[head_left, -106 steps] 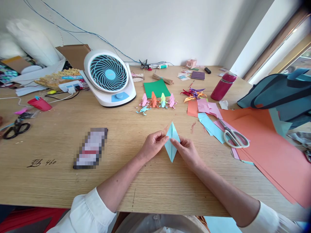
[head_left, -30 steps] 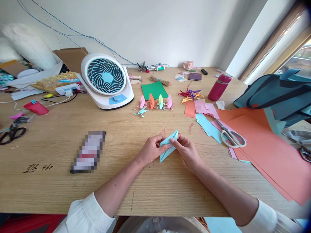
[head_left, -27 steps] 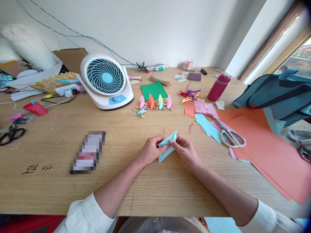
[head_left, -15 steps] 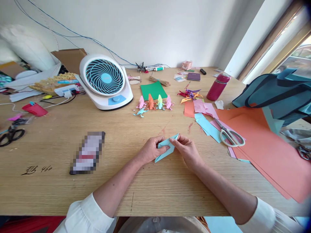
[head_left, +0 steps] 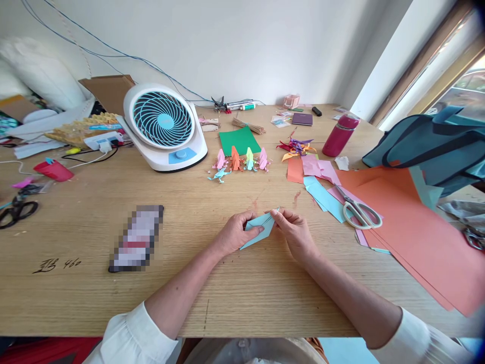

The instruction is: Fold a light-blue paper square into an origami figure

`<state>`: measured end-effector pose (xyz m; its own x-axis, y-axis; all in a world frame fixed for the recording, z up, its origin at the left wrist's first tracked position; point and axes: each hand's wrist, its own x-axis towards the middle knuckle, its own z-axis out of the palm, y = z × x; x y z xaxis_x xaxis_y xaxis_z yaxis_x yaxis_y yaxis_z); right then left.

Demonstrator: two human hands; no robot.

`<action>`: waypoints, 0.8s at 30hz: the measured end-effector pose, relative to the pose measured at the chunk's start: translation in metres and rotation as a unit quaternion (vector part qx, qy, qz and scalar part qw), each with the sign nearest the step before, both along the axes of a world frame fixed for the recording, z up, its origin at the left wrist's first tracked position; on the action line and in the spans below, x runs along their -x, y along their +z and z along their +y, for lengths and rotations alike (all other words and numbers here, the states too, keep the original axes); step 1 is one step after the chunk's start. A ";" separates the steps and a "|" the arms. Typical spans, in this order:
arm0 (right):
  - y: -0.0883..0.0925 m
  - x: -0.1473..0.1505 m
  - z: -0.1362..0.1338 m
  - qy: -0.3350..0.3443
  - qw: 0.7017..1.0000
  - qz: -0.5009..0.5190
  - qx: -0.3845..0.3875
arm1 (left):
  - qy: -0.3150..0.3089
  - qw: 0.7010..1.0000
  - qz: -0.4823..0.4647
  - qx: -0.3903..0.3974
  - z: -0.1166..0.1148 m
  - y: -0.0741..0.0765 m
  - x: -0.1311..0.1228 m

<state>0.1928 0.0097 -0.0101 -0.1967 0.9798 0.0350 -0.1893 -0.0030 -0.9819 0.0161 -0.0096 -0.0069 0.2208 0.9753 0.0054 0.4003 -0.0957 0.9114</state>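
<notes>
A light blue folded paper [head_left: 261, 227], long and pointed at both ends, lies tilted on the wooden table [head_left: 212, 298] in front of me. My left hand [head_left: 235, 234] pinches its left side, thumb on top. My right hand [head_left: 295, 233] holds its upper right tip between thumb and fingers. Both wrists rest on the table. A row of small folded paper figures [head_left: 242, 161] in pink, orange, green and blue stands farther back.
White and blue desk fan [head_left: 163, 126] at back left. Scissors [head_left: 358, 211] lie on coloured sheets, with large orange paper [head_left: 417, 227] to the right. Red bottle [head_left: 338, 136], teal bag [head_left: 435, 146], green sheet [head_left: 239, 139], black scissors [head_left: 17, 210] far left, a blurred flat object [head_left: 137, 237].
The blue paper has turned from upright to lying nearly flat, tilted to the left. Both hands stayed on it and shifted slightly with the turn.
</notes>
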 end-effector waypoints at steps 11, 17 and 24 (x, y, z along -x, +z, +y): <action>0.001 -0.002 0.002 -0.019 1.000 0.002 -0.001 | -0.005 1.000 0.001 0.026 0.000 0.000 0.001; -0.003 -0.007 0.004 -0.008 0.999 -0.026 -0.031 | -0.013 1.000 0.019 0.018 0.000 0.000 0.003; 0.003 -0.002 0.002 0.025 1.000 0.009 -0.009 | 0.005 1.000 0.005 -0.014 -0.002 0.003 0.002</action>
